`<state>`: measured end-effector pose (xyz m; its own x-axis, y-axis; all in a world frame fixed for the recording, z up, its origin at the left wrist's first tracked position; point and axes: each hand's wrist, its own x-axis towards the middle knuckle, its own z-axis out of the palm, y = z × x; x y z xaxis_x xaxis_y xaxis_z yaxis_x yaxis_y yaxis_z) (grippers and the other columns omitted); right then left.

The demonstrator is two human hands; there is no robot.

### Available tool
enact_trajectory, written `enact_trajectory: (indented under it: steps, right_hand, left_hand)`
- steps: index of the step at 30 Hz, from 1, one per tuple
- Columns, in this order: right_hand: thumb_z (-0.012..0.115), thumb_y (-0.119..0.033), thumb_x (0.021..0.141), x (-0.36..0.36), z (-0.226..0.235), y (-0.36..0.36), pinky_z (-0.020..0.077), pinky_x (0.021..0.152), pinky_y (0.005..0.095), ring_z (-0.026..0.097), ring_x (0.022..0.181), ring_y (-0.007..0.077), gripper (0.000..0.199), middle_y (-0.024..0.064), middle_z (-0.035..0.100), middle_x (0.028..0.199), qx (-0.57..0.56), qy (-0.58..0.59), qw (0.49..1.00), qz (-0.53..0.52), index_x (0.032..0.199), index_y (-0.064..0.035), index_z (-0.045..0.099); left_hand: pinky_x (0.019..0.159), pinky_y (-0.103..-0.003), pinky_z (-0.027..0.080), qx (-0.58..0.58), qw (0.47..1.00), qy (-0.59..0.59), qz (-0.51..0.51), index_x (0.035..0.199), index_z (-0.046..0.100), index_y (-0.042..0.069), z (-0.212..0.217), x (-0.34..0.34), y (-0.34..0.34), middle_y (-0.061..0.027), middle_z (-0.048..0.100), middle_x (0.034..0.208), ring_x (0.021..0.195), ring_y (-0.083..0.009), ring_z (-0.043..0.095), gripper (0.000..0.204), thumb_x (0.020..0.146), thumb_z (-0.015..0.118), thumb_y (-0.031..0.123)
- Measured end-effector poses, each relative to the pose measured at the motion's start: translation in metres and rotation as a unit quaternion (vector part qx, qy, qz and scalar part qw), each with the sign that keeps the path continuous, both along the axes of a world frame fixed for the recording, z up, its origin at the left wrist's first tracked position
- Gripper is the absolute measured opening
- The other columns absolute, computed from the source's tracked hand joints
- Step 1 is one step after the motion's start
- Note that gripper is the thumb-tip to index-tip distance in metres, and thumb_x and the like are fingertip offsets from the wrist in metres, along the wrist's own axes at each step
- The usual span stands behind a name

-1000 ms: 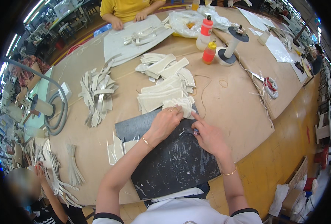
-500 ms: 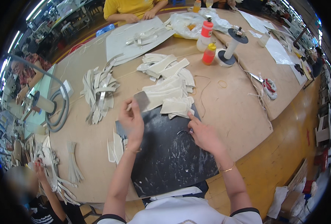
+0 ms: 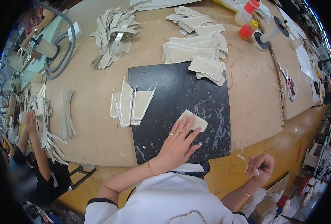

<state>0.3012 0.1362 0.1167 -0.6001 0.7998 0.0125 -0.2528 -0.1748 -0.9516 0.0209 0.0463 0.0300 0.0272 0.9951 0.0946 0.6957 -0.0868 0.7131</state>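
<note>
On the black cutting mat (image 3: 173,112) lies a small cream fabric piece (image 3: 198,122) with a jagged left end. My left hand (image 3: 175,145) rests on it, fingers stretched out flat and holding it against the mat. My right hand (image 3: 260,168) is off the table's front edge at the right, fingers curled closed. A thin curled white strip (image 3: 241,156) trails from it, and something small and white shows at its fingertips. Several tapered cream pieces (image 3: 126,106) with pale edging lie across the mat's left edge. At the far right corner sits a cream stack (image 3: 206,67).
Beyond the mat are more stacked cream pieces (image 3: 189,50) and a heap of strips (image 3: 115,35). A bundle of thin strips (image 3: 67,115) lies left. Red bottles (image 3: 247,30), a thread spool (image 3: 272,33) and scissors (image 3: 290,87) are at right. A co-worker's arm (image 3: 36,145) is at left.
My left hand came down from above the stack onto the cream piece on the mat. The right hand moved from the stack to beyond the front edge. The view shifted downward.
</note>
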Motion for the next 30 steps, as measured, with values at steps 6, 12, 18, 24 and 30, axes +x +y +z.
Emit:
enact_trajectory:
  steps: [6,12,18,24,30]
  right_hand:
    - [0.078,-0.004,0.071,-0.088,-0.041,-0.028,0.0354,0.048,0.0257,0.060,0.059,0.0123,0.019,0.0033,0.068,0.077,0.359,-0.387,0.842,-0.115,0.084,-0.0079,0.065]
    - [0.075,-0.006,0.064,-0.123,-0.058,-0.033,0.0348,0.054,0.0272,0.061,0.068,0.0109,0.032,-0.0006,0.070,0.089,0.538,-0.339,0.763,-0.121,0.095,-0.0114,0.069]
    - [0.077,-0.010,0.069,-0.120,-0.057,-0.035,0.0340,0.052,0.0259,0.059,0.063,0.0111,0.031,0.0004,0.072,0.093,0.556,-0.338,0.752,-0.105,0.099,-0.0111,0.069]
    - [0.084,-0.018,0.070,-0.123,-0.032,-0.026,0.0345,0.050,0.0217,0.057,0.061,0.0061,0.047,0.0075,0.075,0.104,0.192,-0.266,0.945,0.011,0.113,-0.0044,0.069]
    - [0.077,-0.017,0.086,-0.135,-0.025,-0.007,0.0406,0.052,0.0234,0.056,0.060,0.0076,0.018,0.0054,0.070,0.072,-0.008,-0.250,0.947,0.203,0.097,-0.0030,0.075]
  left_hand:
    - [0.078,-0.028,0.051,-0.187,0.860,-0.468,0.076,0.110,0.071,-0.002,0.027,-0.018,-0.009,-0.0099,0.071,0.103,0.092,-0.0133,0.065,0.027,0.102,0.057,0.020]
    - [0.068,-0.023,0.048,-0.258,0.770,-0.578,0.078,0.107,0.071,-0.001,0.039,-0.050,-0.017,-0.0060,0.072,0.099,0.085,-0.0099,0.064,0.030,0.101,0.061,0.026]
    - [0.065,-0.020,0.045,-0.267,0.770,-0.574,0.076,0.099,0.069,-0.001,0.038,-0.051,-0.018,-0.0007,0.067,0.091,0.077,-0.0057,0.059,0.016,0.097,0.066,0.014]
    - [0.059,-0.023,0.041,-0.186,0.876,-0.444,0.000,0.090,0.067,0.001,0.045,-0.060,-0.014,-0.0005,0.061,0.086,0.070,-0.0064,0.052,0.005,0.090,0.067,0.007]
    - [0.056,-0.025,0.040,-0.168,0.933,-0.311,-0.064,0.084,0.068,0.002,0.064,-0.070,-0.007,-0.0025,0.059,0.085,0.066,-0.0104,0.049,0.007,0.081,0.073,0.006]
